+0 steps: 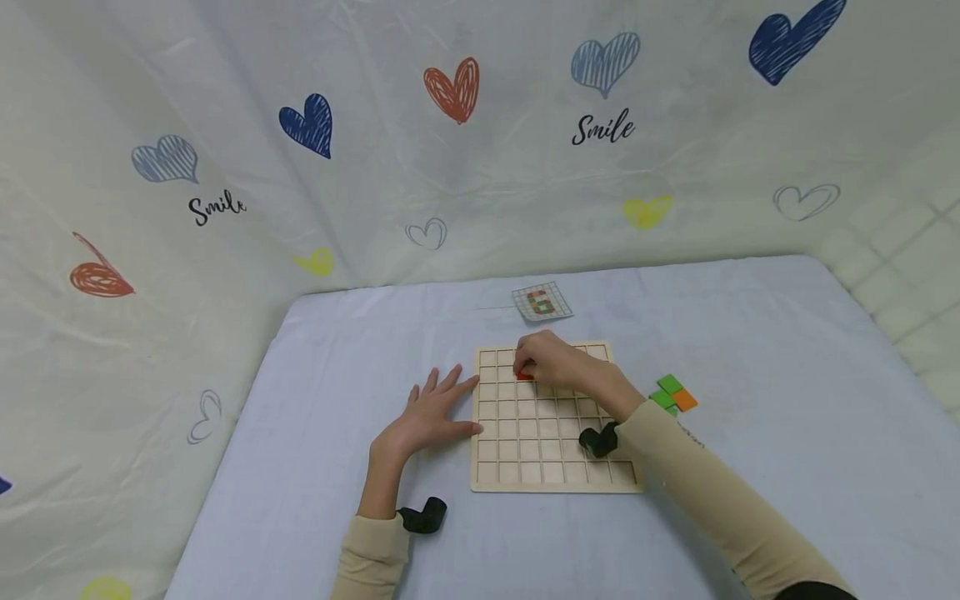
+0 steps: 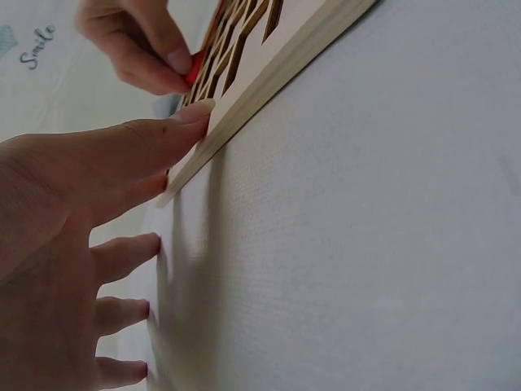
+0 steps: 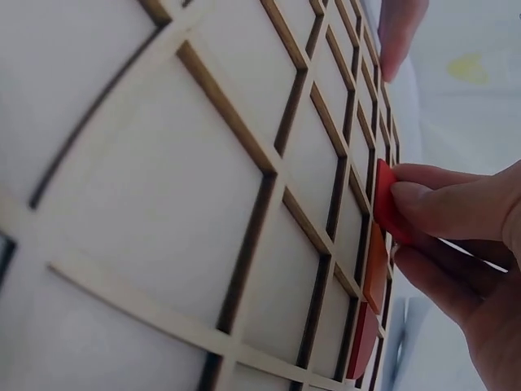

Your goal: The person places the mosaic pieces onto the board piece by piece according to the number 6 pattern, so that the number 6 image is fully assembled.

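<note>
A wooden grid board [image 1: 525, 454] lies on the pale blue table. My left hand [image 1: 438, 408] lies flat beside it with fingers spread, one fingertip [image 2: 195, 112] touching the board's left edge [image 2: 269, 77]. My right hand [image 1: 527, 369] reaches over the board's upper rows and pinches a red square tile [image 1: 525, 377] between thumb and fingers [image 3: 456, 208]. That red tile [image 3: 383, 199] stands tilted on edge over a grid cell [image 3: 203, 179]. Just below it, an orange tile [image 3: 376, 273] and another red tile [image 3: 362, 342] sit in cells.
Loose green and orange tiles [image 1: 672, 393] lie on the table right of the board. A small pattern card [image 1: 542, 302] sits beyond the board's far edge. A heart-printed sheet with "Smile" hangs behind and around the table.
</note>
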Action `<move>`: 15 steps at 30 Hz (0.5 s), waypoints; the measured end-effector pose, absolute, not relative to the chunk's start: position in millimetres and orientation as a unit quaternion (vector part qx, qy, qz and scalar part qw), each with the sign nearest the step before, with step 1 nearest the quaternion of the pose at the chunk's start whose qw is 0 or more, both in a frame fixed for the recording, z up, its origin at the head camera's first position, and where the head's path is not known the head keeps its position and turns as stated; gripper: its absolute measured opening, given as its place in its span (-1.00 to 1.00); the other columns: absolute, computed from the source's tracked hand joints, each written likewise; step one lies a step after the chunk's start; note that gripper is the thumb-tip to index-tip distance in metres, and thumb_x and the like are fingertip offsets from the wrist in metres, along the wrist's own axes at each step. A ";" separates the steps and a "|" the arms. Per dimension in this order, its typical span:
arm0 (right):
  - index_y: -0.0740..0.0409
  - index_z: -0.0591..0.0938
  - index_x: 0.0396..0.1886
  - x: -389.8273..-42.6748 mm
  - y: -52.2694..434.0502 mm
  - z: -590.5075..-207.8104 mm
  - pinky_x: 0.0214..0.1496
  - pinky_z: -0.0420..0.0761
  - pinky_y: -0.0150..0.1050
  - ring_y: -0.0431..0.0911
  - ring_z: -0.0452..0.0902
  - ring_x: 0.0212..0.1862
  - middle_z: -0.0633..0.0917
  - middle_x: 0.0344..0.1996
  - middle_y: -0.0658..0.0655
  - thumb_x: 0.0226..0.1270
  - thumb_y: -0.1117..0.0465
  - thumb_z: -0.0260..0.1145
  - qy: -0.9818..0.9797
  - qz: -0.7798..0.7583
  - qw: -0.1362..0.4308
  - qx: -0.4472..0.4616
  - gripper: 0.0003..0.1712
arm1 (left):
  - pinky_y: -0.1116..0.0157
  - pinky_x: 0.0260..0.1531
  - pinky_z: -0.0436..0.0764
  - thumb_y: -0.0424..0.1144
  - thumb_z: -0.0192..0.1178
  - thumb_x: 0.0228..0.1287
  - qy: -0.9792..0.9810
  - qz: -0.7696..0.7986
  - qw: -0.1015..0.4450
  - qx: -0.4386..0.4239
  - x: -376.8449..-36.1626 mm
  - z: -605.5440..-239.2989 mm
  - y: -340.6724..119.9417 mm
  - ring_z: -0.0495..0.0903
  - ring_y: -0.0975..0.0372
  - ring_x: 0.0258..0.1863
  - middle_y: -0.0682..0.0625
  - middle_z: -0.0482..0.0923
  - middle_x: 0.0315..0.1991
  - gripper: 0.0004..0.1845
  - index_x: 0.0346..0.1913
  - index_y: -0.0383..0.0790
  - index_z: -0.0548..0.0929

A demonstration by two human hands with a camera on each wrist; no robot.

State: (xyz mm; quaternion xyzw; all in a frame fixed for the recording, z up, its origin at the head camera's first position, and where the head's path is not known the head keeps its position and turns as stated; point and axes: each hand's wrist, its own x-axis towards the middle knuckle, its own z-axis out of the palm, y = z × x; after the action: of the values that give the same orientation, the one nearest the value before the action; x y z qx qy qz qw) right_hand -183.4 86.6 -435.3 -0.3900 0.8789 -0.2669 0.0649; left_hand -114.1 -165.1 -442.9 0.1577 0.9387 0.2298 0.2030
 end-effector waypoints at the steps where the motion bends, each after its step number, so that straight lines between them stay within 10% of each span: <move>1: 0.26 0.78 -0.35 -182.9 86.6 -435.1 -0.19 0.68 -0.25 -0.04 0.68 -0.25 0.73 -0.34 0.14 0.25 0.48 0.28 0.880 -0.266 0.063 -0.388 -0.83 | -0.28 0.43 -0.20 0.17 0.29 0.18 0.939 0.230 0.202 0.158 -114.3 -442.8 -165.0 -0.31 -0.12 0.57 0.01 -0.10 0.59 -0.17 0.49 0.19 0.21; 15: 0.22 0.78 -0.29 -179.7 91.8 -434.3 -0.17 0.68 -0.26 -0.07 0.68 -0.24 0.75 -0.32 0.10 0.27 0.43 0.29 0.892 -0.252 0.041 -0.373 -0.84 | -0.27 0.44 -0.21 0.16 0.30 0.17 0.938 0.231 0.205 0.156 -114.2 -442.2 -165.3 -0.29 -0.12 0.57 0.00 -0.10 0.58 -0.16 0.49 0.17 0.21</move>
State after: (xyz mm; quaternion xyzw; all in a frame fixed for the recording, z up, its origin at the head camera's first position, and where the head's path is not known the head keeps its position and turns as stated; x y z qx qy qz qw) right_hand -179.7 91.8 -434.3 -0.3733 0.8919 -0.2521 0.0408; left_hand -114.2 -165.3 -442.2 0.1555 0.9382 0.2312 0.2050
